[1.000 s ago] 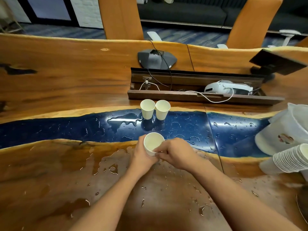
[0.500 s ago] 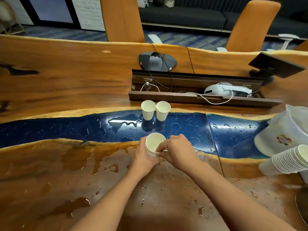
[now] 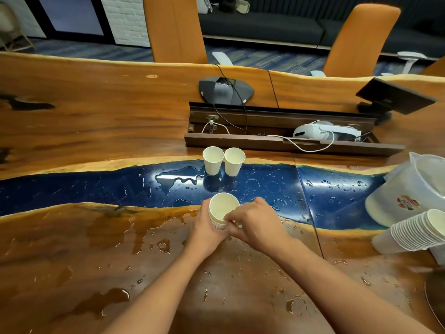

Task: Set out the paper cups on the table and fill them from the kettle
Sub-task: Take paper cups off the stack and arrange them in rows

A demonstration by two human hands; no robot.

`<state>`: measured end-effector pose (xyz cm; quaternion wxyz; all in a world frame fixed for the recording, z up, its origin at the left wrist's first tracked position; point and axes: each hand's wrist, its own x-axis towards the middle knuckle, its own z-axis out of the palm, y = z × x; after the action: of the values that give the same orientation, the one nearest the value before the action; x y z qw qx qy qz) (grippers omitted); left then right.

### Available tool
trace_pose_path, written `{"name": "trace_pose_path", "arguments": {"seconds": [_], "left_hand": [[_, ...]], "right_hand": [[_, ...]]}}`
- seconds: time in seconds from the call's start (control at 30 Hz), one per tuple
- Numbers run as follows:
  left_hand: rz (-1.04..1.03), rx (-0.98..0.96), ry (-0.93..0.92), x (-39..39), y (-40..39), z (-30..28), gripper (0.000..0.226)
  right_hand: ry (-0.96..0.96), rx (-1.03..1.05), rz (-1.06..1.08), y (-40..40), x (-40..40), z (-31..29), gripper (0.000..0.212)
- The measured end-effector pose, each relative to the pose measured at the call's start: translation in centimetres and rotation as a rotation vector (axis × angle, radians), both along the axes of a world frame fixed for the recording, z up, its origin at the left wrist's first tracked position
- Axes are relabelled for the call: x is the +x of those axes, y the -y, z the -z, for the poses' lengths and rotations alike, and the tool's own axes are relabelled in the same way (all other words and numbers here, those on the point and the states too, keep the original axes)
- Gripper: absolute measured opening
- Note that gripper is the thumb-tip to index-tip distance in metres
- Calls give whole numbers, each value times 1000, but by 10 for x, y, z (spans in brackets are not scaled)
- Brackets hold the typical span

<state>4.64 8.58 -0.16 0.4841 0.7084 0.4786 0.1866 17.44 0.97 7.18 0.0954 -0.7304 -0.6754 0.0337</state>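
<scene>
White paper, nested: a short stack of cups (image 3: 220, 213) is held over the near wooden part of the table (image 3: 72, 249), just at the edge of the blue resin strip (image 3: 96, 186). How many cups are nested cannot be counted; only a few stacked rims show under the top one, and the stack's lower part is hidden by the hands. Left hand (image 3: 204, 231) wraps the stack from the left and below, fingers curled round it. Right hand (image 3: 256, 225) comes in from the right, back of hand up, thumb and fingertips pinching the rim of the top cup; its fingertips are partly hidden behind the stack. Both forearms run in from the bottom edge, cut off by the frame. 2 single cups (image 3: 224, 161) stand upright, side by side and touching, on the far edge of the blue strip. At the right edge a translucent kettle (image 3: 414, 186) is cut off by the frame, with a long stack of spare cups (image 3: 414, 231) lying on its side just beside it. Water puddles and droplets (image 3: 178, 177) cover the tabletop.
</scene>
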Motion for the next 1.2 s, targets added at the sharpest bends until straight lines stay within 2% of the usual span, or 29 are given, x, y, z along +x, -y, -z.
{"name": "trace_pose_path", "arguments": {"seconds": [0.3, 0.43, 0.6, 0.67, 0.73, 0.83, 0.93, 1.07, 1.2], "left_hand": [[11, 2, 26, -1, 0, 1, 77], [13, 12, 36, -2, 1, 1, 78], [-3, 18, 72, -3, 2, 5, 78], [1, 25, 72, -3, 2, 5, 81], [9, 31, 63, -3, 2, 4, 84], [8, 45, 58, -2, 2, 6, 86], [-13, 46, 59, -2, 2, 8, 86], [-19, 39, 50, 0, 2, 7, 86], [-16, 41, 35, 0, 1, 9, 89]], "right_hand": [[-32, 36, -43, -4, 4, -14, 8], [-152, 75, -79, -2, 9, -20, 11], [-297, 455, -199, 5, 17, -33, 17], [-301, 613, -135, 7, 24, -44, 20], [-275, 684, -16, 9, 35, -44, 22], [-271, 604, 213, 10, 54, -20, 17], [-314, 356, 415, 10, 68, 16, 18], [-315, 27, 482, 7, 74, 51, 20], [-345, -65, 532, 0, 73, 65, 22]]}}
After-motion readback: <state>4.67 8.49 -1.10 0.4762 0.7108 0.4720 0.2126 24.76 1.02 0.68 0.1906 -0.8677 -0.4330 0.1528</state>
